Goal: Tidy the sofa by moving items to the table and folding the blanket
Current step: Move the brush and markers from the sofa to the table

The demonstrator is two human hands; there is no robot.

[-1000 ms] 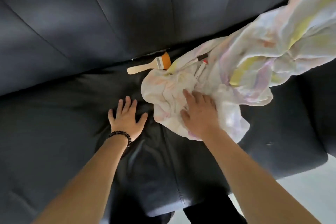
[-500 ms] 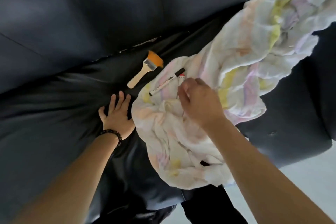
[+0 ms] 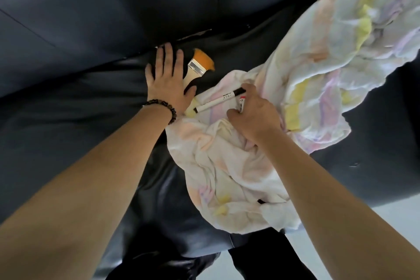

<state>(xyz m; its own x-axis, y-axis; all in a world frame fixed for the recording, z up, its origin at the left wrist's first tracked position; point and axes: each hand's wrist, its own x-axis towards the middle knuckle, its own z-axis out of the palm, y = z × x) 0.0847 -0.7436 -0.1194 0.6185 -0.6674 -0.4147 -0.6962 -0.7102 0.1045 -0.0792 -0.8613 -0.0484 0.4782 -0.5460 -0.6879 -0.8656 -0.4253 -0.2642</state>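
The fingers (image 3: 250, 90) of the right hand (image 3: 253, 117) curl and pinch a red-capped marker (image 3: 241, 104) on the crumpled pastel blanket (image 3: 227, 177) spread over the dark sofa (image 3: 68, 132). It is just beside a black-capped marker (image 3: 216, 100) whose barrel print is too small to read. The left hand (image 3: 168, 84), fingers straight, lies flat over the handle of an orange-bristled brush (image 3: 201, 65); half a second ago it rested on the seat below the brush.
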